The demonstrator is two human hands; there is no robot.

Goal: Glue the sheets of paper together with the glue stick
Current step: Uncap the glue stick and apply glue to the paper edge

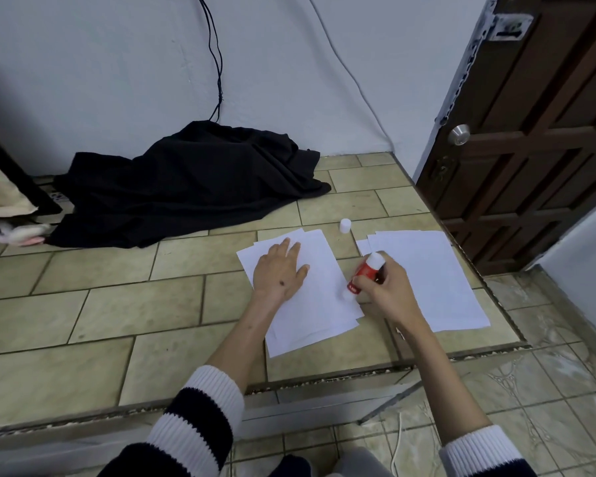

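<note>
On the tiled floor lie 2 loose stacks of white paper. The left hand lies flat on the left stack of sheets, fingers straight and spread, palm pressing the top sheet down; its grip is released and it holds nothing.

The right hand has its grip closed around the glue stick, a red tube with a white end pointing up and away. Thumb and fingers curl round the tube, which is tilted, its lower end touching the right edge of the left stack, near the top sheet's long side. Whether glue is showing at that lower tip is too blurred to tell.

The right stack of sheets lies just beside the right hand, fanned a little at its far corner. The white cap stands upright on the floor between the far ends of the 2 stacks, apart from both.

Farther back a black cloth is heaped against the wall, with a dark cable hanging down to it. A brown door with a metal knob stands at the right. Both forearms come out of striped navy and white sleeves.
</note>
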